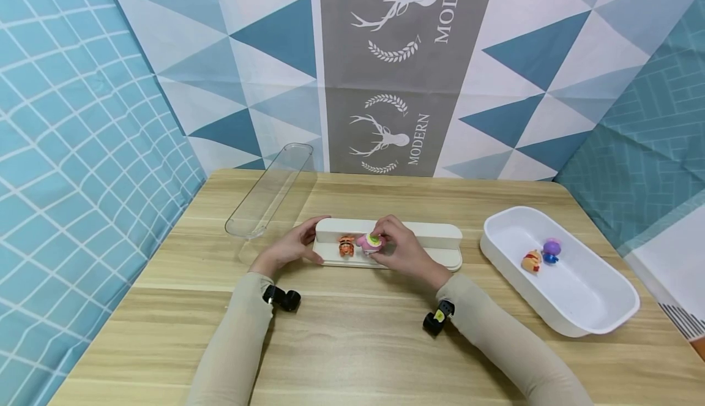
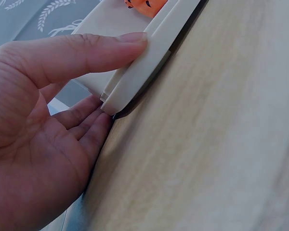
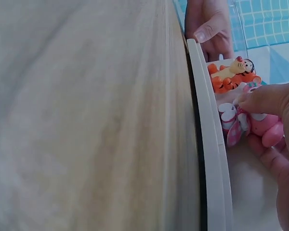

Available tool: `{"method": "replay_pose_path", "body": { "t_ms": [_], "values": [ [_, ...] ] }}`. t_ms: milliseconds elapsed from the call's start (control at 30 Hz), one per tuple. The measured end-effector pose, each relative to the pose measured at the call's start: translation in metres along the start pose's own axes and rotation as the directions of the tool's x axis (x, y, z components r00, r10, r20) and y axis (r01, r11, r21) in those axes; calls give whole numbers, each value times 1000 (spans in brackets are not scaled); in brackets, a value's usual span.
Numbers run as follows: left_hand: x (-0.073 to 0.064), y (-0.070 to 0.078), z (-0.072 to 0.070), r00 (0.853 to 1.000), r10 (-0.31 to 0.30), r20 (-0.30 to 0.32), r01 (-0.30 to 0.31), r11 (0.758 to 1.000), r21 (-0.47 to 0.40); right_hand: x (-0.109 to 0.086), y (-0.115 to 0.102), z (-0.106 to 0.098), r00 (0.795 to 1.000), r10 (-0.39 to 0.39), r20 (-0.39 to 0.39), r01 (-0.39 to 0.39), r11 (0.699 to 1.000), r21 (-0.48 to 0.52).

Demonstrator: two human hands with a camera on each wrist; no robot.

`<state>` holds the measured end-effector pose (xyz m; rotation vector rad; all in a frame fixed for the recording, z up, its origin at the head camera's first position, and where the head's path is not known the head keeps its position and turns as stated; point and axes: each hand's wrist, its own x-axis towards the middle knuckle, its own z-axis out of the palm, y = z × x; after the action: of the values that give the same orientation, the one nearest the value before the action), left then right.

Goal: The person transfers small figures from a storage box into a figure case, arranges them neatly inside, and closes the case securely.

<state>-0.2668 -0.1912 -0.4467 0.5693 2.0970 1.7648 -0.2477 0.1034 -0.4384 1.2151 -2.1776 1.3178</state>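
A long cream-white display base (image 1: pixel 443 259) with a raised back step lies on the table. At its left end my left hand (image 1: pixel 289 247) grips the corner, thumb on the front edge (image 2: pixel 135 62) and fingertips at the end. An orange tiger figurine (image 1: pixel 346 246) with black stripes stands on the base near that hand. Just right of it, my right hand (image 1: pixel 404 247) pinches a pink figurine (image 3: pixel 265 126) with a yellow-green patch on top, between thumb and fingers. In the right wrist view, its feet are close over the base, and part of it is hidden by the thumb.
A white plastic tub (image 1: pixel 584 314) stands at the right, holding a yellow-and-red figurine (image 1: pixel 531 261) and a purple-and-blue figurine (image 1: pixel 551 250). A clear long cover (image 1: pixel 270 195) stands at the back left, behind my left hand. Patterned cloth hangs behind the wooden table (image 1: pixel 352 345).
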Motion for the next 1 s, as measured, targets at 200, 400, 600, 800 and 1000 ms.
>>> {"method": "replay_pose_path", "body": {
  "t_ms": [200,400,600,800,1000],
  "values": [
    [0,0,-1,1000,0,-2,0,1000,10,2,-5,-2,1000,-7,16,8,998,-69],
    [-1,1,0,1000,4,1,-4,1000,7,2,-11,-3,1000,16,25,-13,991,-130],
    [-1,1,0,1000,3,2,-3,1000,3,2,-12,-4,1000,17,22,-14,988,-153],
    [-1,1,0,1000,4,3,-4,1000,3,1,-11,-7,999,22,24,-18,989,-144],
    [-1,2,0,1000,0,0,0,1000,8,-1,-11,-16,999,26,24,-22,987,-159]
  ]
}}
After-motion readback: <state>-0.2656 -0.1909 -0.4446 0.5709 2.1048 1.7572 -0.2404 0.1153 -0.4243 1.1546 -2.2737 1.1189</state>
